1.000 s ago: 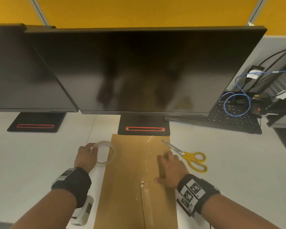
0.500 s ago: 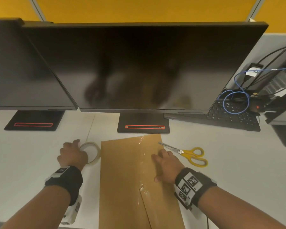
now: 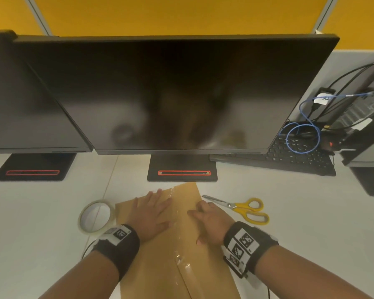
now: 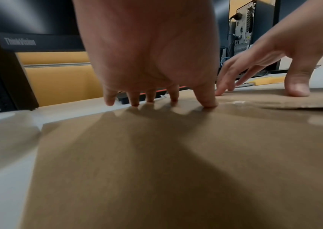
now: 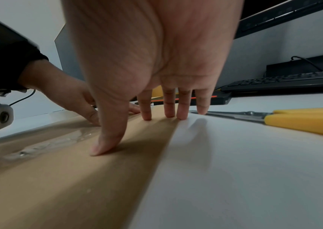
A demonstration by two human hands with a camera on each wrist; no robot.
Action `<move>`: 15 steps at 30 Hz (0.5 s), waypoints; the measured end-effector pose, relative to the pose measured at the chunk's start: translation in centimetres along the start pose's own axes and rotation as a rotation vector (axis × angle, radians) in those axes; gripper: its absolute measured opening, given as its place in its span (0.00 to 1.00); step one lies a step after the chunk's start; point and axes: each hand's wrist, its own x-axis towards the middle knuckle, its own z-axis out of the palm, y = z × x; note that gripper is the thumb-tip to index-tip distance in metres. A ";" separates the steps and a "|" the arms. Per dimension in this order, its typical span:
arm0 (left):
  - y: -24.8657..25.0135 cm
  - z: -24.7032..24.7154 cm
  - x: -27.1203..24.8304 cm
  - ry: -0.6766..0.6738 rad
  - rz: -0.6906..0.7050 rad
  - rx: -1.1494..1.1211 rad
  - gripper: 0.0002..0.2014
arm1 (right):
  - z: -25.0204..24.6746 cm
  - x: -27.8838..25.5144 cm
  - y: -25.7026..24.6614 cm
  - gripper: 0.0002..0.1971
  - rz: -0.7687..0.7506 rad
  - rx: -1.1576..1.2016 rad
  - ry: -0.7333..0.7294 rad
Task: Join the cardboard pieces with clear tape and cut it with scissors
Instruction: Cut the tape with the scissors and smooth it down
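Brown cardboard pieces [image 3: 160, 260] lie flat on the white desk, joined along the middle by a shiny strip of clear tape [image 3: 175, 214]. My left hand [image 3: 151, 212] rests flat on the left piece with straight, spread fingers [image 4: 205, 102]. On the right piece near its edge my right hand [image 3: 207, 221] presses down, fingertips [image 5: 146, 114] on the cardboard and the thumb nearer me. The roll of clear tape [image 3: 95, 219] lies free on the desk left of the cardboard. Yellow-handled scissors [image 3: 244, 207] lie right of it, untouched.
A large dark monitor [image 3: 171, 93] on a black stand [image 3: 181, 169] rises just behind the cardboard, with a second monitor [image 3: 20, 104] to the left. At the back right are a black keyboard [image 3: 289, 156], blue cable [image 3: 302, 137] and computer tower [image 3: 358, 108].
My left hand let go of the tape roll, left it on the desk and moved right onto the cardboard. The cardboard has turned a little. My right hand stays pressed on it.
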 end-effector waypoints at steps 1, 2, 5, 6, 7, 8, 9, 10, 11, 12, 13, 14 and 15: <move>0.0 0.2 -0.2 0.009 -0.010 0.018 0.50 | 0.0 0.1 0.0 0.43 -0.011 -0.012 -0.001; 0.0 0.5 -0.4 0.015 -0.022 0.031 0.49 | -0.1 0.1 0.0 0.43 -0.024 -0.029 -0.005; 0.1 1.2 -0.9 0.046 -0.068 0.044 0.46 | -0.2 0.3 -0.1 0.43 -0.063 -0.109 -0.003; 0.2 1.5 -1.1 0.056 -0.084 0.045 0.45 | -0.2 0.4 -0.1 0.43 -0.073 -0.133 -0.002; 0.3 1.7 -1.2 0.070 -0.098 0.044 0.44 | -0.1 0.4 -0.3 0.43 -0.082 -0.146 -0.001; 0.4 1.9 -1.4 0.079 -0.111 0.044 0.44 | -0.1 0.4 -0.5 0.43 -0.096 -0.149 -0.003; 0.5 2.0 -1.5 0.085 -0.123 0.045 0.44 | -0.1 0.4 -0.7 0.42 -0.114 -0.147 -0.002; 0.7 2.1 -1.6 0.090 -0.134 0.051 0.44 | 0.0 0.4 -1.0 0.42 -0.137 -0.147 0.001; 0.8 2.2 -1.6 0.092 -0.144 0.059 0.44 | 0.2 0.6 -1.3 0.40 -0.164 -0.149 0.004; 0.9 2.2 -1.6 0.091 -0.154 0.068 0.44 | 0.3 0.7 -1.8 0.39 -0.189 -0.153 0.005; 1.0 2.2 -1.7 0.089 -0.164 0.072 0.44 | 0.6 1.0 -2.2 0.37 -0.204 -0.158 0.002; 1.2 2.3 -1.7 0.089 -0.172 0.077 0.44 | 0.8 1.2 -2.7 0.36 -0.208 -0.161 -0.001; 1.4 2.4 -1.7 0.098 -0.178 0.083 0.44 | 1.1 1.5 -3.1 0.35 -0.205 -0.161 0.001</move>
